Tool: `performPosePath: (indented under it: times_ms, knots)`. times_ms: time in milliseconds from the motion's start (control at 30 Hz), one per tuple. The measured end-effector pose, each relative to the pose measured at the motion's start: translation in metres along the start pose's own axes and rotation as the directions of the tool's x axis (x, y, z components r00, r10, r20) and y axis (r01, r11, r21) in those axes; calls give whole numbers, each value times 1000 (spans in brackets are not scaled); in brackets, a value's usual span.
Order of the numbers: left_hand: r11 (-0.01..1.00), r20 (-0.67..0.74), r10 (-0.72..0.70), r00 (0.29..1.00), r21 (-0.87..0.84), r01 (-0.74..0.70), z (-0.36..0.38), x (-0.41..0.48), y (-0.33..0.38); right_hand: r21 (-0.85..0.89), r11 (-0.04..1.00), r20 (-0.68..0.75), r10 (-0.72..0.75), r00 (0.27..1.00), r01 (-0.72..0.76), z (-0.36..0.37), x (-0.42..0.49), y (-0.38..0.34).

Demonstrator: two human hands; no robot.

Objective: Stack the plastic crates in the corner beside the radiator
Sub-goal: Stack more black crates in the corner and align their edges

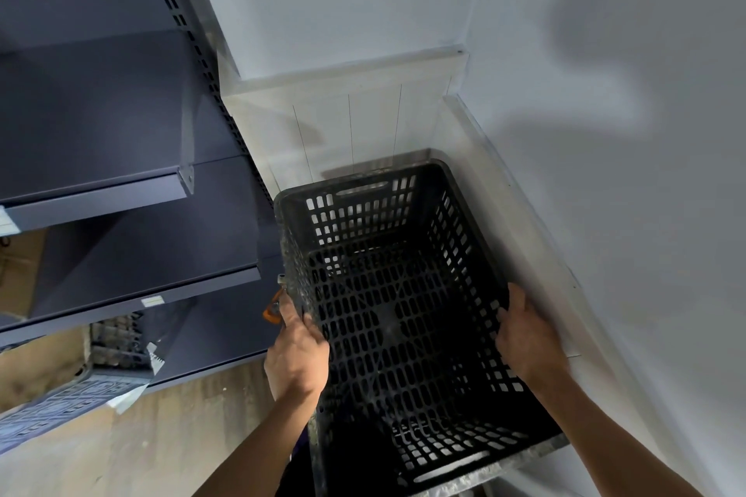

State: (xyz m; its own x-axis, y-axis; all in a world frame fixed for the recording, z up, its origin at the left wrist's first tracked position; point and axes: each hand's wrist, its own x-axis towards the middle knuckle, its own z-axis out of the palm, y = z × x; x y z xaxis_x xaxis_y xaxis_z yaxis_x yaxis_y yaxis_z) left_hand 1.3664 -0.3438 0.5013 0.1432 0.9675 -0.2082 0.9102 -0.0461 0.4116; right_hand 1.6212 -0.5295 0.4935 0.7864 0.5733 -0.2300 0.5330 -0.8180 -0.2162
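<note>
Left hand [296, 355] and right hand [524, 339] grip the crate [395, 319] by opposite rims, keeping it level and square to the corner.

black crate [387, 295] in corner | left hand [296, 359], right hand [524, 339] grip side rims

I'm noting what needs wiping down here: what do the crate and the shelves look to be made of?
Crate: black moulded plastic, matte and scuffed, judging by its slotted lattice walls, cut-out handles and grey-smeared rim. Shelves: probably painted sheet metal, smooth dark blue, with folded front edges and a slotted upright.
</note>
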Motion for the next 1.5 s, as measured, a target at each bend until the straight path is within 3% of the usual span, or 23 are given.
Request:
performPosePath:
  times_ms: [333, 633, 867, 1133, 1233, 1400, 1500]
  knots:
    - [996, -17, 34, 999, -78, -35, -1, 0, -5, 12, 1000, -23, -12, 1000, 12, -4, -4, -6]
    - [995, 157, 64, 986, -79, -52, -8, -19, -20, 89, 996, 17, 8, 1000, -10, -7, -23, -4]
    - [986, 201, 105, 974, -149, -75, -10, -48, -35, 66, 998, 8, 22, 1000, -22, -3, -43, 12]
    - [964, 245, 232, 941, 75, -257, -19, -44, -41, -177, 975, -109, 116, 987, -134, 11, -86, -4]
    - [948, 235, 302, 924, 30, -317, -15, -40, -52, -259, 956, -127, 106, 986, -136, 19, -109, -26]
    - [902, 338, 415, 845, -36, -429, -30, -24, -67, -118, 988, 20, 98, 995, -95, 31, -148, -89]
    - [809, 322, 546, 774, 36, -586, -46, -9, -79, -27, 996, 121, 87, 989, -85, 45, -176, -131]
